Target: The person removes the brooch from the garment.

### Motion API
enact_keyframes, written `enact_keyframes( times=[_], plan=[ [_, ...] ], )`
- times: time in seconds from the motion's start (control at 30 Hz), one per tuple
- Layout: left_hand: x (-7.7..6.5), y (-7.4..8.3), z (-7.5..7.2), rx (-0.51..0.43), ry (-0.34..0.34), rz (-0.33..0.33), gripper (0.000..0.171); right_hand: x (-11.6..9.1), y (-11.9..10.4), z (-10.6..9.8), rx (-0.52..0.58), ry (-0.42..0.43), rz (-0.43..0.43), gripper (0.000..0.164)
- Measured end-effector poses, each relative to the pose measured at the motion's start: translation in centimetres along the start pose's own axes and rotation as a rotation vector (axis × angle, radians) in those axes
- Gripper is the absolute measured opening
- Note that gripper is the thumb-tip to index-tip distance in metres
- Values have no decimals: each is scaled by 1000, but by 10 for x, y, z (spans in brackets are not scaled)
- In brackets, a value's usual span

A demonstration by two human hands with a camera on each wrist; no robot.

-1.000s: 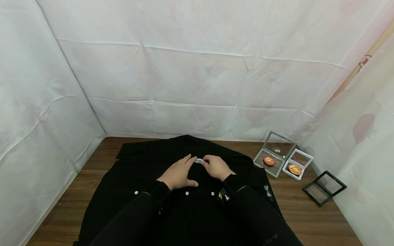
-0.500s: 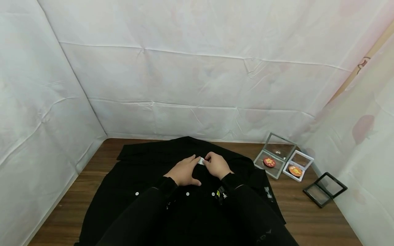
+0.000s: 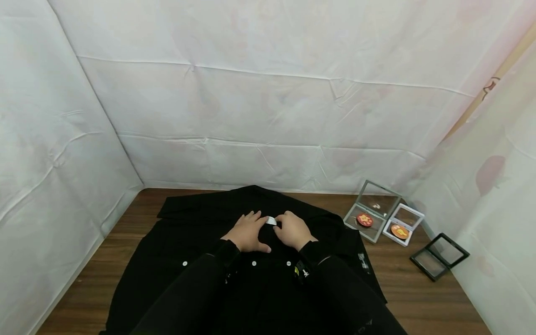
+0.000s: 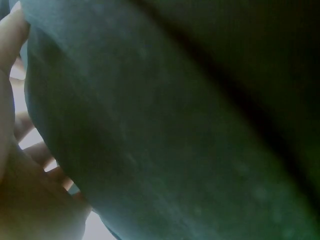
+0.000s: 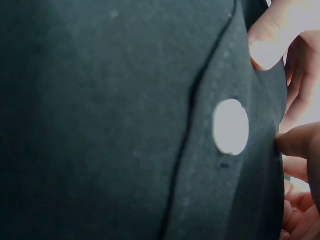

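Note:
A black button-up shirt (image 3: pixel 176 242) lies spread out, with white buttons (image 3: pixel 254 263) across its front. At its collar shows a small white label (image 3: pixel 271 221), between the two hands. My left hand (image 3: pixel 248 231) rests on the cloth with fingers extended, thumb apart, its index fingertip right at the label's left end. My right hand (image 3: pixel 295 231) has curled fingers and pinches the collar at the label's right end; its fingertips are partly hidden. In the right wrist view a large white button (image 5: pixel 231 127) stands out on the placket, with fingers at the cloth's right edge.
A brown wooden table (image 3: pixel 83 279) carries the shirt. To the right stand a grey open case (image 3: pixel 369 211) with a red round piece, a white open case (image 3: pixel 404 223) with an orange one, and a black open case (image 3: pixel 439 256). White sheets (image 3: pixel 268 107) surround the table.
My left hand has shifted slightly right and forward along the collar. The white label between the hands has changed its angle and shows flatter. My right hand has stayed nearly in place.

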State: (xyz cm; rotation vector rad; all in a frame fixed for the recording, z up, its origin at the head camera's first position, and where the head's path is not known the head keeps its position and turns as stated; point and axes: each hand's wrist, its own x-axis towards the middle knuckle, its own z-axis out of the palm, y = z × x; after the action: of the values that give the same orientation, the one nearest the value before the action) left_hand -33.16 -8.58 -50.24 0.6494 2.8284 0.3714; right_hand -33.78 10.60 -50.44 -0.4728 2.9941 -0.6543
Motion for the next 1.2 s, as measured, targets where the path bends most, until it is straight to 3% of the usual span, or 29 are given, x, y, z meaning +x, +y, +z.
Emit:
enact_keyframes(
  times=[0.43, 1.2],
  plan=[
    [-3, -2, 1, -53, -11, -23, 99, -6, 0, 3, 11, -8, -14, 33],
    [-6, 4, -1, -58, -34, -51, 99, -21, -14, 3, -319, -60, -137, 46]
  ],
)
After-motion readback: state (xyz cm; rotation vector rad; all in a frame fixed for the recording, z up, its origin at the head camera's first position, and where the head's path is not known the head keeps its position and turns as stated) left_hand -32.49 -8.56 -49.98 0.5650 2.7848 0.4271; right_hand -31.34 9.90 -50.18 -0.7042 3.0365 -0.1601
